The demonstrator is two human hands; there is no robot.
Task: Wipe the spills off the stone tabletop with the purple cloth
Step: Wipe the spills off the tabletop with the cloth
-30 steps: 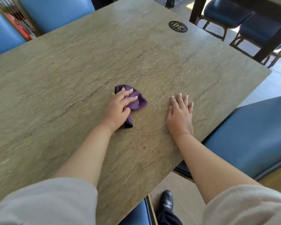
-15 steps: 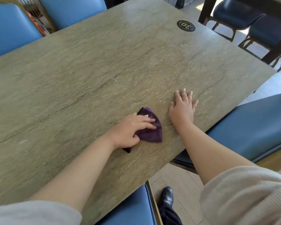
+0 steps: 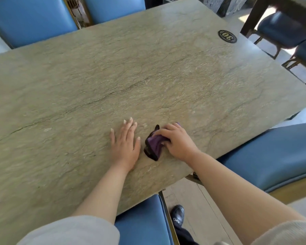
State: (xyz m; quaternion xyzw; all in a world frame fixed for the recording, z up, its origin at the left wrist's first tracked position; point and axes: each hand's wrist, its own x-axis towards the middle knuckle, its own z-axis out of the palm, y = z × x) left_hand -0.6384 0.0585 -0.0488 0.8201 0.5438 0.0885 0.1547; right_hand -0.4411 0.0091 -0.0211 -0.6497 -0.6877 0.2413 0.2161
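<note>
The greenish stone tabletop (image 3: 148, 76) fills most of the view. A crumpled purple cloth (image 3: 154, 146) lies near its front edge. My right hand (image 3: 177, 140) rests on the cloth's right side with fingers curled over it, gripping it. Just left of the cloth, my left hand (image 3: 125, 142) lies flat on the stone with fingers spread and holds nothing. A small pale fleck (image 3: 47, 129) shows on the stone at the left; I see no obvious wet spill.
A round black number badge (image 3: 227, 36) sits at the far right corner. Blue padded chairs stand at the back left (image 3: 30, 20), at the right (image 3: 272, 152) and under the front edge (image 3: 143, 220). My black shoe (image 3: 177, 213) is on the floor below.
The cloth has passed from my left hand to my right hand near the front edge. My left hand now lies flat to the cloth's left. The view has shifted left.
</note>
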